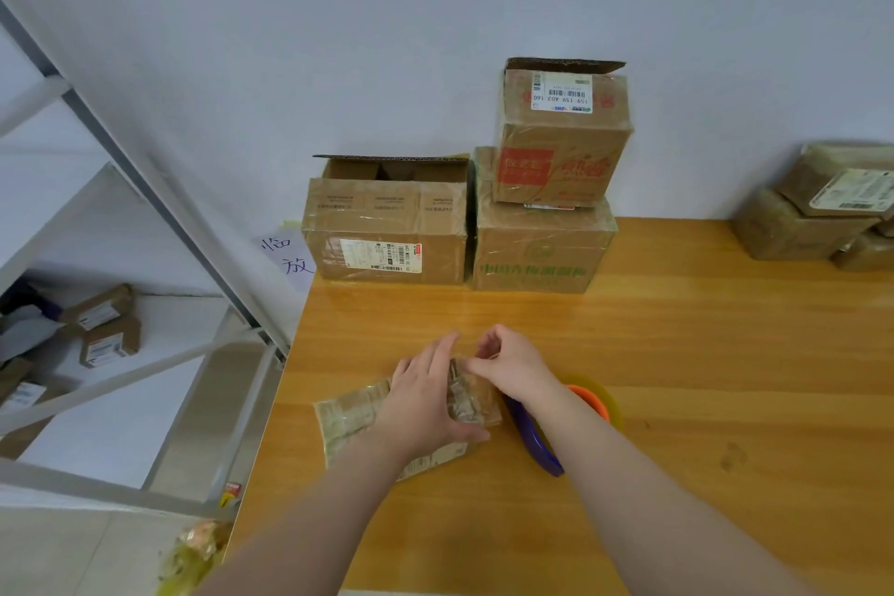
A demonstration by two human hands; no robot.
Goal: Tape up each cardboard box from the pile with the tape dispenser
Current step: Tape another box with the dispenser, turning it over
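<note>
Head camera looks down over the wooden table (677, 353), and I've got both hands on the job. The small cardboard box (348, 416) lies flat near the table's left edge, close to the person, its skin shiny with clear tape. The left hand (425, 407) lies palm-down across it, fingers straight and pressing the top, thumb along the near side. The right hand (513, 365) is at the box's far right corner, fingers curled, thumb and forefinger pinched together on that corner. Whether that's a tape end or the wrapping between them, I can't tell from here. The tape dispenser (534, 443) lies on the table just right of the box, with its purple handle toward the person. Its orange-and-yellow roll end is tucked under the right wrist.

Back against the wall (435, 15) I count three more boxes. The open box (387, 237) is on the left with a flap up, and the green-printed box (542, 252) sits just beside it. The red-printed box (561, 140) is stacked on the green one. Far right, a pile of taped parcels (798, 223) sits at the table's back. Off the left edge stands a white metal rack (159, 218) with small boxes (106, 329) on a low shelf. A handwritten paper note (290, 257) hangs beside the open box.
</note>
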